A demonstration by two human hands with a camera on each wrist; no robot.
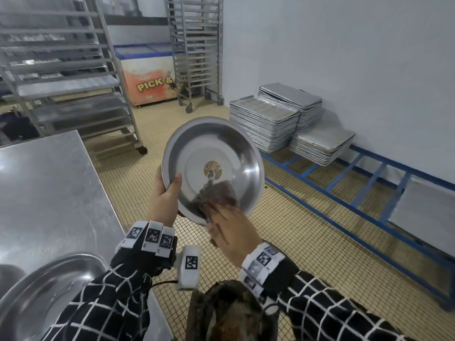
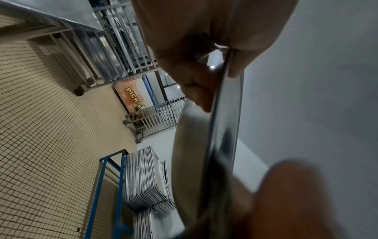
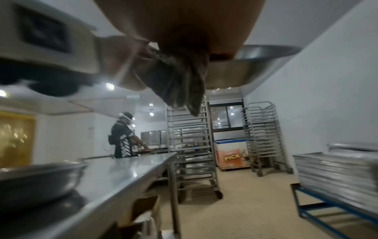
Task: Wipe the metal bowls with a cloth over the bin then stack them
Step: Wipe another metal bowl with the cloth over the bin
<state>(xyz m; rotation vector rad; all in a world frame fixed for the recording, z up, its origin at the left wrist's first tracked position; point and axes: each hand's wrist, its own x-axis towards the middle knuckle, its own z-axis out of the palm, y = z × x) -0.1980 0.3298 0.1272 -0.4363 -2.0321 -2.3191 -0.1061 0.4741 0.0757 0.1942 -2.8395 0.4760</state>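
Note:
A round metal bowl with a gold sticker inside is held tilted in the air over the floor. My left hand grips its left rim, thumb inside the bowl; the left wrist view shows the bowl's rim edge-on between my thumb and fingers. My right hand presses a dark brown cloth against the bowl's lower inner wall; the fingers lie fairly flat on the cloth. From the right wrist the cloth hangs under my palm against the bowl. A second metal bowl rests on the steel table at lower left.
The steel table runs along my left. A dark bin sits below my right wrist. Stacked baking trays rest on a blue frame by the right wall. Wheeled racks and a chest freezer stand behind. Another person works far off.

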